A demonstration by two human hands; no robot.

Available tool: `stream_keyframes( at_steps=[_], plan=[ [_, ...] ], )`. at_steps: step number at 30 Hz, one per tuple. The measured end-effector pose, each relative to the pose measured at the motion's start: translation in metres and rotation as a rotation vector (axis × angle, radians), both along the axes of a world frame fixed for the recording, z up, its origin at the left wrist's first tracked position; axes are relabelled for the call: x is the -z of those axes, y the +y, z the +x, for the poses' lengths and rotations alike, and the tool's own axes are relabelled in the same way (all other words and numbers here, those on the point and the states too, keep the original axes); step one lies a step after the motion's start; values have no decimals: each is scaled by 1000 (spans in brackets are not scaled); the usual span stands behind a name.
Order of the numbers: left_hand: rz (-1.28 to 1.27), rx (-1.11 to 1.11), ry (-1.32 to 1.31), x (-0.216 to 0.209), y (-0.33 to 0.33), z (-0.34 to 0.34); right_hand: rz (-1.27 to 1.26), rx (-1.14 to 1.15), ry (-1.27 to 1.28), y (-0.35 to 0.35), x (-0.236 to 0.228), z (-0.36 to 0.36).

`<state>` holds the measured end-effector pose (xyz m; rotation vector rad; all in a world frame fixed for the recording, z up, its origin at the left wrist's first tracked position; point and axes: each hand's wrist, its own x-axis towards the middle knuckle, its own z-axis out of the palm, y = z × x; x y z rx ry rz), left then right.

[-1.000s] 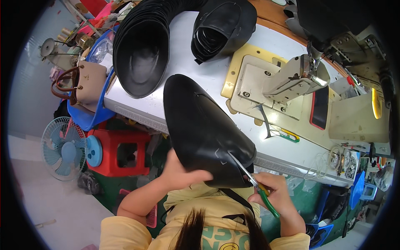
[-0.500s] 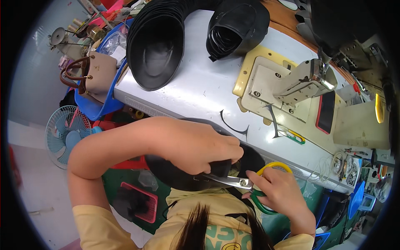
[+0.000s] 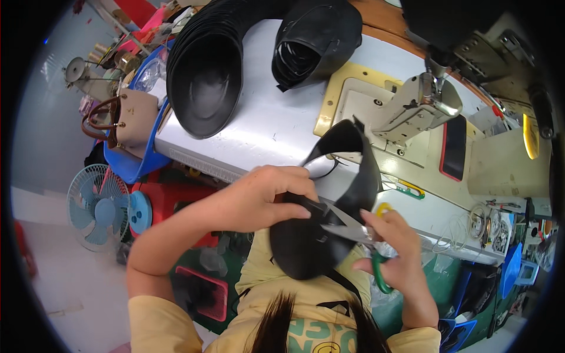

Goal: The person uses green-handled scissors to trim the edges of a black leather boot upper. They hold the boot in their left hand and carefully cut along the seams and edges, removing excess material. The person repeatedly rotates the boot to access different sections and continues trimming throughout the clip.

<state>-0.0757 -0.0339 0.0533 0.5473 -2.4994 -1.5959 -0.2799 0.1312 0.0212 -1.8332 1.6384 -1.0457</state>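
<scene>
A black leather shoe upper [image 3: 303, 253] is held up at the table's front edge, its looped far part reaching over the tabletop. My left hand [image 3: 265, 197] pinches the upper near its middle, thumb on top. In my right hand [image 3: 397, 250] is a pair of scissors [image 3: 353, 231] with one yellow and one green handle loop. The blades are spread and lie at the upper, just right of my left fingertips; whether leather is between them I cannot tell. Through the loop a thin black offcut shows on the white table [image 3: 259, 100].
Nested black uppers [image 3: 206, 94] stand at the back left, with another bundle [image 3: 321, 44] beside them. A post-bed sewing machine [image 3: 418, 109], a phone [image 3: 453, 147] and a small yellow-green cutter [image 3: 406, 187] occupy the right. On the left are a handbag [image 3: 138, 120] and blue fan [image 3: 97, 206].
The upper has been turned and raised, so its loop now stretches over the table. My left hand has changed its hold to a thumb pinch. The scissor blades have spread wider.
</scene>
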Motion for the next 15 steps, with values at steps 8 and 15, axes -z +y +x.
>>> stream_keyframes(
  at_steps=[8,15],
  plan=[
    [411,-251,591,48,30,-13,183,-98,-554,4,39,9],
    [527,-370,612,46,38,-18,226,-160,-665,5,42,12]
  ],
)
